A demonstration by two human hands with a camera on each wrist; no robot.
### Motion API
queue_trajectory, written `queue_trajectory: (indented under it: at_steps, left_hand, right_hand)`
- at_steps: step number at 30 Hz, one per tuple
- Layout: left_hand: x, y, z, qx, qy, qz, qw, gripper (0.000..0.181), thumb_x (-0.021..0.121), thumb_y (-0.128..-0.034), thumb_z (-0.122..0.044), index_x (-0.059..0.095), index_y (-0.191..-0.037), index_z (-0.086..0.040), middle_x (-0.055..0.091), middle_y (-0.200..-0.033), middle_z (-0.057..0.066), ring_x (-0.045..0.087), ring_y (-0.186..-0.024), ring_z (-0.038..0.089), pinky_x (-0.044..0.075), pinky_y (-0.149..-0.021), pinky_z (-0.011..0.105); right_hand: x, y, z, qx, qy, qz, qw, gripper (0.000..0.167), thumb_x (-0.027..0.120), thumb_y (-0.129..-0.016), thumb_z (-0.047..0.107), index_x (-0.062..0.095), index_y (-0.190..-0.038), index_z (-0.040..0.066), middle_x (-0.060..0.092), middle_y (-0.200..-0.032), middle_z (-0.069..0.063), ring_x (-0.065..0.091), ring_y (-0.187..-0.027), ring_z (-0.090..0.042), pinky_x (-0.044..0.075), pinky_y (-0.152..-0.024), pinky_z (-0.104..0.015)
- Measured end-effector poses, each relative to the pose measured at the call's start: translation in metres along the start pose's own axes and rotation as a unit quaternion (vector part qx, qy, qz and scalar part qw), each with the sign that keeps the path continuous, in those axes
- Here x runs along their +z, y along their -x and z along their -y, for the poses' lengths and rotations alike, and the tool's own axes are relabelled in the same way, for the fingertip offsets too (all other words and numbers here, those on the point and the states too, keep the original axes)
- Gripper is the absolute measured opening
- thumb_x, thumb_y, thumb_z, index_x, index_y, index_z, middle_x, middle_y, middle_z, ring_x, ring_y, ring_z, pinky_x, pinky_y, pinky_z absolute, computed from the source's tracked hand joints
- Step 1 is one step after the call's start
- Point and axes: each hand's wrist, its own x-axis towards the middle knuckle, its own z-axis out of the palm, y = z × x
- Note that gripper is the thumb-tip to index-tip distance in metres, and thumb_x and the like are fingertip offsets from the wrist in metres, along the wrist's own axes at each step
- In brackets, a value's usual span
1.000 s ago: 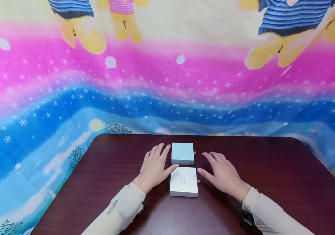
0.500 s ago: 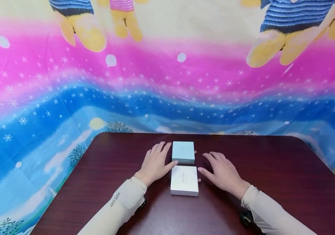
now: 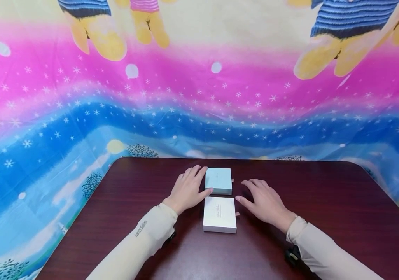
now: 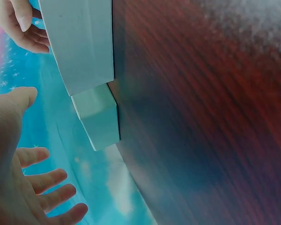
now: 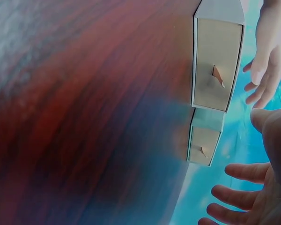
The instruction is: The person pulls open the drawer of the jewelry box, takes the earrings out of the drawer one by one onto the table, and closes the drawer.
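Note:
Two small flat boxes lie in line on the table: a pale mint-green box (image 3: pixel 218 180) behind and a white box (image 3: pixel 219 213) in front. In the right wrist view, each has a drawer-like side with a small ribbon tab (image 5: pixel 218 76). My left hand (image 3: pixel 189 189) is spread at the left of the mint box; whether it touches the box I cannot tell. My right hand (image 3: pixel 265 201) hovers apart, right of both boxes, with relaxed fingers and nothing held. Straight, parted left fingers (image 4: pixel 51 183) show in the left wrist view.
The dark reddish wooden table (image 3: pixel 133 217) has rounded far corners. Behind it hangs a colourful cloth backdrop (image 3: pixel 185 97) with snowflakes and cartoon figures. A dark wrist device (image 3: pixel 293 256) sits under the right sleeve.
My left hand has shifted slightly forward and right, closer to the mint box. The right hand has moved only a little, and both boxes stay in place.

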Motion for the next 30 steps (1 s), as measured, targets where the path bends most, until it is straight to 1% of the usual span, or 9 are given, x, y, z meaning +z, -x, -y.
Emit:
queue_trajectory:
  at_steps: [5,11,18,23,30]
  left_hand:
    - [-0.001,-0.004,0.001,0.0,0.01,0.006,0.9999,0.078,0.064,-0.0946,-0.055,0.038,-0.156,-0.014,0.046,-0.155,0.01,0.045,-0.141,0.03,0.044,-0.109,0.051]
    - [-0.001,-0.01,0.001,-0.003,0.013,0.018,0.9997,0.078,0.062,-0.095,-0.056,0.037,-0.157,-0.015,0.045,-0.156,0.01,0.044,-0.142,0.03,0.044,-0.11,0.051]
    - [-0.005,-0.015,0.0,-0.005,0.017,0.04,0.999,0.08,0.063,-0.0942,-0.056,0.035,-0.158,-0.017,0.042,-0.158,0.011,0.041,-0.145,0.031,0.041,-0.112,0.052]
    - [-0.007,-0.02,0.0,-0.003,0.023,0.047,0.9986,0.081,0.063,-0.0938,-0.057,0.033,-0.159,-0.02,0.039,-0.16,0.012,0.038,-0.147,0.032,0.04,-0.113,0.053]
    - [-0.005,-0.023,0.0,-0.01,0.042,0.061,0.9972,0.08,0.063,-0.094,-0.056,0.032,-0.159,-0.022,0.037,-0.161,0.011,0.035,-0.149,0.032,0.037,-0.115,0.054]
  right_hand:
    - [0.001,-0.002,-0.002,0.002,-0.004,0.002,1.0,0.063,0.065,-0.095,0.051,0.059,-0.139,0.006,0.06,-0.138,-0.02,0.054,-0.129,-0.04,0.047,-0.102,-0.06]
    - [0.002,-0.005,-0.003,0.006,-0.008,0.004,0.9999,0.062,0.065,-0.095,0.05,0.06,-0.139,0.006,0.06,-0.138,-0.02,0.053,-0.129,-0.04,0.046,-0.103,-0.059]
    - [0.002,-0.009,-0.001,0.003,-0.002,0.01,0.9999,0.062,0.064,-0.095,0.051,0.06,-0.138,0.006,0.06,-0.137,-0.019,0.053,-0.129,-0.04,0.047,-0.103,-0.058]
    - [0.0,-0.012,0.001,0.001,-0.004,0.009,0.9999,0.061,0.065,-0.095,0.05,0.061,-0.137,0.006,0.061,-0.137,-0.02,0.054,-0.128,-0.04,0.046,-0.102,-0.059]
    - [0.002,-0.017,0.0,0.008,-0.008,0.022,0.9997,0.061,0.063,-0.096,0.05,0.061,-0.137,0.005,0.06,-0.137,-0.02,0.053,-0.128,-0.04,0.046,-0.102,-0.06]
